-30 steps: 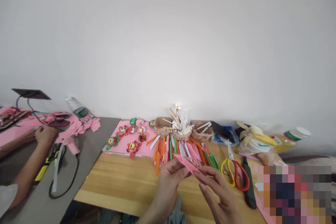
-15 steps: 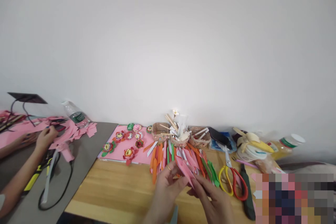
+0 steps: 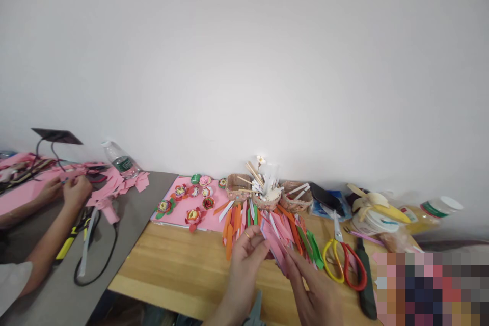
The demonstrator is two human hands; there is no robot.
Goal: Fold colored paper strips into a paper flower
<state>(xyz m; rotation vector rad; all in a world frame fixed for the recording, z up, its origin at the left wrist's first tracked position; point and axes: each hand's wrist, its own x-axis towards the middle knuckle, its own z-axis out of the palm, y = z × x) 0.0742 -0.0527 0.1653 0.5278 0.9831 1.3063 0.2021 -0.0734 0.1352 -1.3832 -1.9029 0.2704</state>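
Note:
Between both hands is a folded strip of pink paper [image 3: 275,247], held slanting above the table. My left hand [image 3: 247,254], with a ring on one finger, pinches the strip's upper left side. Fingers of my right hand [image 3: 308,277] close on its lower right end. Just behind the hands lie colored paper strips [image 3: 234,226] in orange, pink, green and white, fanned out on the wooden table [image 3: 164,260]. Scissors [image 3: 340,254] with one yellow and one red handle rest right of my right hand.
Paper flowers [image 3: 193,216] sit on a pink sheet [image 3: 214,214]. Small woven baskets [image 3: 239,188] hold sticks. A black phone [image 3: 324,198], a banana [image 3: 389,212] and a jar [image 3: 439,207] stand right. At the left, another person's hands [image 3: 76,191] work near pink paper, a glue gun [image 3: 107,209] and a bottle [image 3: 122,160].
The view has shifted slightly, so the table things appear farther right. The pink strip has turned a little between my hands. The other person's hands have moved closer together.

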